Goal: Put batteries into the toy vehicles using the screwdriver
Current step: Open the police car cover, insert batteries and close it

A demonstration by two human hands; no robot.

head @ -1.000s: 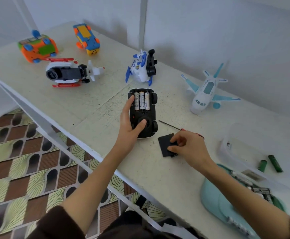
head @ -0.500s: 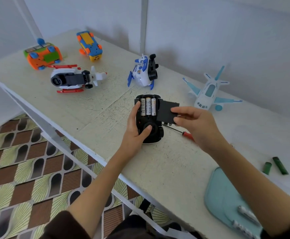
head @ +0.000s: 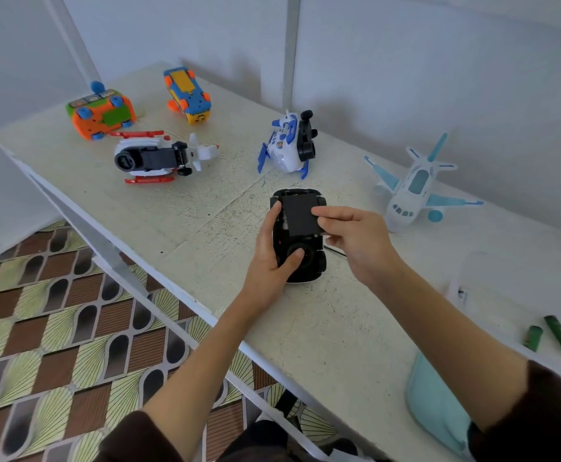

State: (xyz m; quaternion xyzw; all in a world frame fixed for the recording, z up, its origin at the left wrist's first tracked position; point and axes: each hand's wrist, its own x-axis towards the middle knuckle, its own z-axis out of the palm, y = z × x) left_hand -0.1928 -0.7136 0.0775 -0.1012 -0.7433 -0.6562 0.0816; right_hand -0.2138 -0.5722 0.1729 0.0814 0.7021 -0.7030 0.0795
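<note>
A black toy car [head: 309, 261] lies upside down in the middle of the table. My left hand [head: 272, 258] grips its left side, thumb on the underside. My right hand [head: 355, 238] pinches the black battery cover [head: 299, 213] and holds it flat over the battery bay, hiding the batteries. The screwdriver [head: 334, 251] lies on the table behind my right hand; only a bit of its thin shaft shows.
Behind the car lie a white-and-blue toy plane [head: 287, 146] on its side, a white helicopter [head: 159, 158], an orange car [head: 100, 116], a blue-orange bus [head: 187, 95] and a pale airplane [head: 412, 190]. Two green batteries [head: 550, 335] and a teal case [head: 439, 405] sit right.
My right hand picked the cover up from the table, carried it left and set it over the battery bay, so the three batteries are now covered. My left hand kept its grip.
</note>
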